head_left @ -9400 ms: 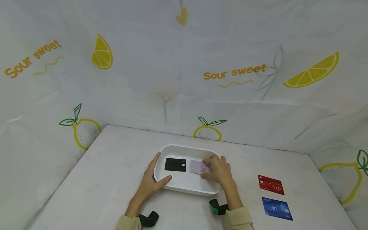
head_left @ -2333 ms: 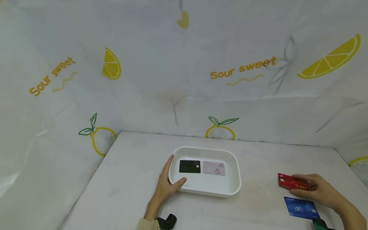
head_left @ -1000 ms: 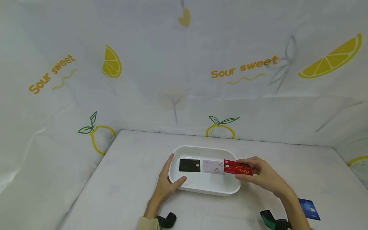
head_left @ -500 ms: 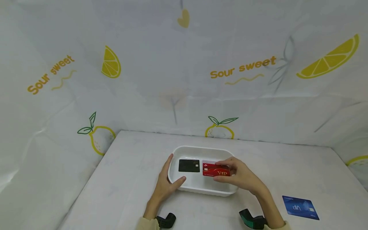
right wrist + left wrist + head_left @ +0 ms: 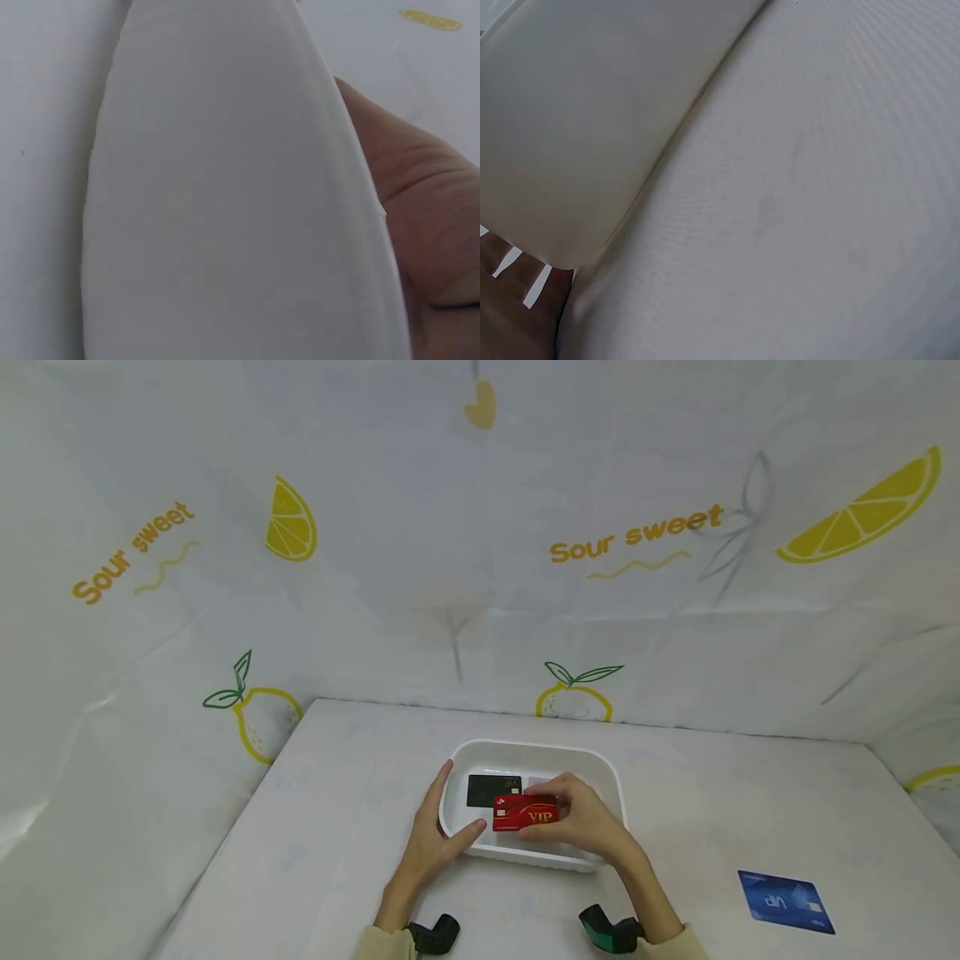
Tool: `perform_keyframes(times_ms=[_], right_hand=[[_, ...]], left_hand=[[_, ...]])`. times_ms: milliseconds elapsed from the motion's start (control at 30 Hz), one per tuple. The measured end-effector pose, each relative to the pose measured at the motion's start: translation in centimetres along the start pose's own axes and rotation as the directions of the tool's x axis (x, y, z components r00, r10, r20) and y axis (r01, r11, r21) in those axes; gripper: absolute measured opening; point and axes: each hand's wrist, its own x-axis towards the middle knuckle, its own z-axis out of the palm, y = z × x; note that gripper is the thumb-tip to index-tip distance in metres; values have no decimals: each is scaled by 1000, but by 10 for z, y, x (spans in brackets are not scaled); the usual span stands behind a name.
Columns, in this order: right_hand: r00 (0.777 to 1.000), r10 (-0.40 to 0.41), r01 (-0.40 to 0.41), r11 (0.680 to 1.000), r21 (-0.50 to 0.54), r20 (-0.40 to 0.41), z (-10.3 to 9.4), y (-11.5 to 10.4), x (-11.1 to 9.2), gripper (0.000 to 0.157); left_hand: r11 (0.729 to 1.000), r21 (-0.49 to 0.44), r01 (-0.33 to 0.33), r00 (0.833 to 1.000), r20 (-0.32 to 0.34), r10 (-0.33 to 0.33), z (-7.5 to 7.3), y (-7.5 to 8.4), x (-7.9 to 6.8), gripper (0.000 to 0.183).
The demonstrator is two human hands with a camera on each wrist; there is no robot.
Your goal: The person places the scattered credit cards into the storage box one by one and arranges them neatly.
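A white tray sits on the table. My left hand holds its left end, with the thumb over the front rim and the fingers along the outer side. Between thumb and fingers, my right hand pinches a red VIP card inside the tray. The red card overlaps the lower right corner of the black VIP card in the head view. A pale pink card shows only a sliver behind the right hand. In the right wrist view, the tray wall hides the cards and fingertips.
A blue VIP card lies on the white table at the right, apart from the tray. Behind the table hangs a white sheet printed with lemons. Black wrist-worn pieces stick out beside both wrists.
My right hand has picked up the red card from the table at the right and carried it left into the tray, past the pink card. My left hand stays on the tray.
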Motion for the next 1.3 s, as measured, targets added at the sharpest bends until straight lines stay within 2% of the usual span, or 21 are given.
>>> perform_keyframes(times_ms=[300, 500, 733, 1100, 1300], right_hand=[[995, 99, -99, 995, 18, -13, 19, -3, 12, 54], [997, 63, -62, 998, -29, 39, 30, -2, 20, 50], [995, 60, -54, 995, -81, 80, 36, -5, 23, 45], [995, -3, 20, 984, -177, 95, 41, -9, 26, 43], [997, 20, -7, 984, -177, 72, 43, -12, 27, 45]], left_hand=[[1000, -1, -9, 1000, 5, 9, -1, 0, 2, 96], [1000, 14, -7, 1000, -1, 7, -2, 0, 2, 95], [1000, 30, 9, 1000, 7, -9, -1, -1, 2, 96], [999, 34, 7, 1000, 9, -7, -2, -2, 2, 96], [1000, 22, 9, 1000, 7, -9, -2, -2, 1, 96]])
